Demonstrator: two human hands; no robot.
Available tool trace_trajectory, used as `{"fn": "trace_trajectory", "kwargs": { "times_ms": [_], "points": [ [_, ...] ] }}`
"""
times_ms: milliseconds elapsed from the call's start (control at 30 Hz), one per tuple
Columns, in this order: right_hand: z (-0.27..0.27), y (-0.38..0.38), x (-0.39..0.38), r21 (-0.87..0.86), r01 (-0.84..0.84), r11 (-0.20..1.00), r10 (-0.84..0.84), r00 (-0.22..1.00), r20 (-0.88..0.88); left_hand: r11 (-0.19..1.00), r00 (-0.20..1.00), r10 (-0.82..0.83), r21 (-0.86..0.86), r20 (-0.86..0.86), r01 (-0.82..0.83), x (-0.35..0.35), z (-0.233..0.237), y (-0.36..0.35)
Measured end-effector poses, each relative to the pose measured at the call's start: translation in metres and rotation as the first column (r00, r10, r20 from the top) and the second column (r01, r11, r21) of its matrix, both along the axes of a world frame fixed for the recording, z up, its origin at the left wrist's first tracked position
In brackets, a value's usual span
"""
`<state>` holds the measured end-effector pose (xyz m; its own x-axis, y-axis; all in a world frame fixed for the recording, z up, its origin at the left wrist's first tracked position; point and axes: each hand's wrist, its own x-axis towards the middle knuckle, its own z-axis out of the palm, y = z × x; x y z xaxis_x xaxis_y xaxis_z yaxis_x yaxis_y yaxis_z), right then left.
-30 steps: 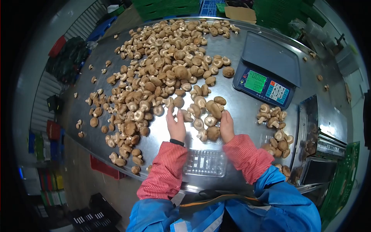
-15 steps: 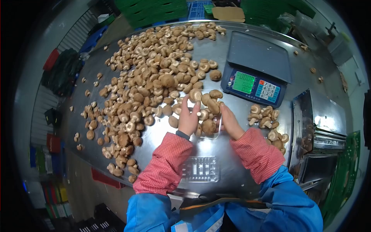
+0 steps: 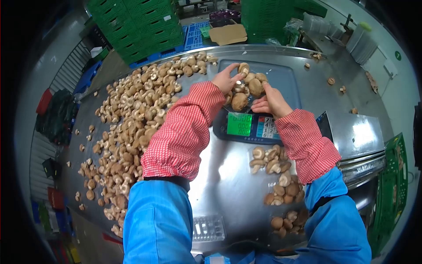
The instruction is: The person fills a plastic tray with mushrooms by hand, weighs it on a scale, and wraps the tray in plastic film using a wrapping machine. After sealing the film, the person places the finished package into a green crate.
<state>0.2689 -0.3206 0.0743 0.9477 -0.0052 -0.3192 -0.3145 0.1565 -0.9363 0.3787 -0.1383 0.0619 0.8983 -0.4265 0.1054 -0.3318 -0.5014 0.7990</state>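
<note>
My left hand point(image 3: 226, 81) and my right hand point(image 3: 274, 102) are closed round the two sides of a clear plastic tray heaped with shiitake mushrooms point(image 3: 240, 101). The tray is over the grey platform point(image 3: 283, 83) of a digital scale; most of its wall is hidden by mushrooms and fingers. One mushroom point(image 3: 243, 69) with its pale stem showing sits by my left fingertips. Below the hands, the scale's green display point(image 3: 239, 124) is lit, with its keypad partly behind my right wrist.
A large pile of loose mushrooms point(image 3: 132, 105) covers the steel table's left side. Several filled portions of mushrooms point(image 3: 285, 189) line up near my right forearm. Another clear plastic tray point(image 3: 209, 228) lies near the front edge. Metal boxes point(image 3: 351, 136) stand at the right; green crates point(image 3: 136, 26) are stacked beyond the table.
Both hands have carried the tray of mushrooms forward from the table to over the scale. My view has shifted with them, and more filled portions show at the lower right.
</note>
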Motion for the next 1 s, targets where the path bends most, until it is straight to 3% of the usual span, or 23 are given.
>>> {"fn": "trace_trajectory", "kwargs": {
  "times_ms": [100,200,233,267,400,467,533,633,667,733,833,933,967,1000],
  "points": [
    [-0.018,-0.018,0.025,-0.019,0.013,1.000,-0.014,0.999,-0.049,0.987,0.999,-0.025,0.157,0.027,0.020,0.028,-0.004,-0.022],
    [-0.028,-0.034,0.031,-0.133,-0.027,0.991,0.017,0.997,-0.078,0.986,1.000,-0.019,0.169,0.008,0.017,0.043,-0.015,-0.033],
    [-0.028,-0.041,0.028,-0.197,-0.077,0.977,0.065,0.996,-0.066,1.000,1.000,-0.011,0.021,-0.019,0.011,0.046,-0.021,-0.034],
    [-0.029,-0.047,0.025,-0.260,-0.125,0.958,0.114,0.992,-0.057,0.998,0.998,0.057,-0.003,0.037,-0.057,0.051,-0.025,-0.032],
    [-0.010,-0.069,0.013,-0.481,0.018,0.877,0.062,0.987,0.150,0.926,0.913,0.355,-0.213,0.200,-0.313,0.045,-0.027,-0.001],
    [-0.004,-0.081,0.019,-0.585,0.142,0.798,0.005,0.970,0.243,0.851,0.887,0.433,-0.397,0.161,-0.343,0.024,-0.031,0.023],
    [-0.002,-0.096,0.034,-0.703,0.212,0.679,0.024,0.950,0.310,0.769,0.876,0.482,-0.465,-0.028,-0.438,-0.020,-0.021,0.035],
    [-0.021,-0.115,0.076,-0.838,0.336,0.430,0.107,0.903,0.417,0.910,0.930,0.349,-0.195,-0.117,-0.366,-0.050,-0.031,0.054],
    [-0.025,-0.116,0.089,-0.853,0.343,0.393,0.130,0.898,0.420,0.921,0.937,0.330,-0.180,-0.114,-0.346,-0.061,-0.033,0.047],
    [-0.031,-0.112,0.114,-0.882,0.352,0.314,0.181,0.890,0.419,0.955,0.956,0.282,0.120,-0.080,-0.272,-0.064,-0.027,0.037],
    [-0.045,-0.105,0.145,-0.922,0.251,0.294,0.274,0.902,0.333,0.894,0.963,0.267,0.362,0.042,-0.264,-0.050,-0.024,0.014],
    [-0.046,-0.102,0.154,-0.885,0.018,0.465,0.301,0.937,0.177,0.844,0.954,0.296,0.455,0.043,-0.283,-0.031,-0.025,0.000],
    [-0.043,-0.107,0.152,-0.830,-0.093,0.549,0.337,0.934,0.118,0.843,0.939,0.335,0.469,-0.073,-0.265,-0.024,-0.023,-0.003],
    [-0.045,-0.109,0.147,-0.772,-0.131,0.623,0.304,0.949,0.085,0.830,0.935,0.349,0.484,-0.063,-0.277,-0.022,-0.023,-0.005]
  ]
}}
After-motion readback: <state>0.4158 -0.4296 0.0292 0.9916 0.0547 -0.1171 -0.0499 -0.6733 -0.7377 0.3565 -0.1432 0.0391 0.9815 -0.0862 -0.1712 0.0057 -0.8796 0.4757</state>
